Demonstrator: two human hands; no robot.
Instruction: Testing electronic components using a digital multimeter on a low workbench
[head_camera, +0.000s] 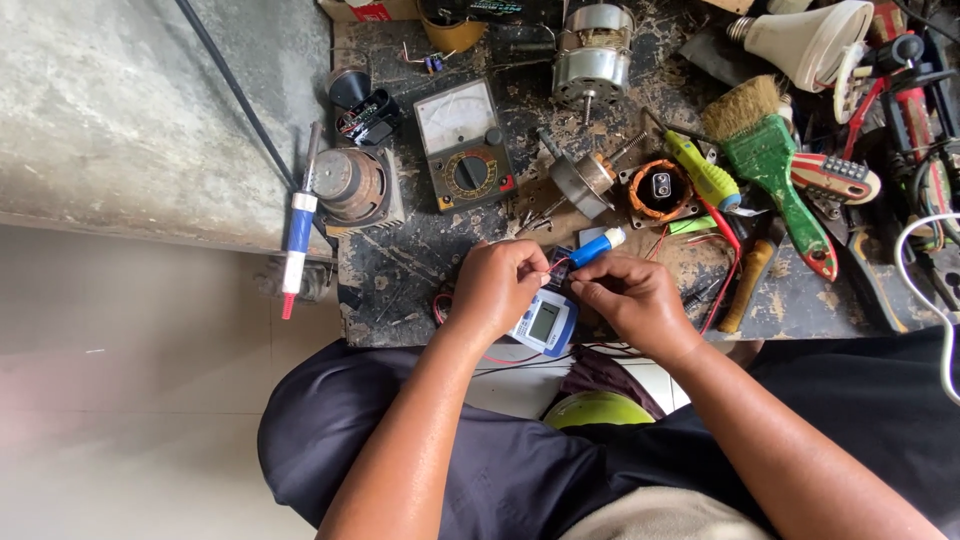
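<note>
Workbench of dark, scarred, paint-flecked board, crowded with metal and plastic gear, front edge running just under both hands. Small white digital meter with a blue rim and grey screen, lying flat at that front edge, partly overhanging it. Left hand just left of the meter, wrist bent down, fingertips pressed together in a pinch on a thin red wire above the meter's top. Right hand just right of the meter, knuckles up, thumb and forefinger closed on the butt of a blue-and-white pen-shaped tool slanting up and away from the meter; probably a probe or small iron, tip too small to tell. Both hands nearly touching over the meter.

Beyond the meter: square analog multimeter with pale dial face and black rotary knob; right of it a bare motor with shaft and a ring of copper winding. Cylindrical silver motor farther back. Right of the meter: yellow-green screwdriver, green-handled brush with tan bristles, wooden-handled tool. Left of the meter: round rusty speaker at the bench's left edge, and a blue-white soldering tool hanging past that edge. Little bare board around the meter; open room only off the left edge, over grey concrete and pale floor.
</note>
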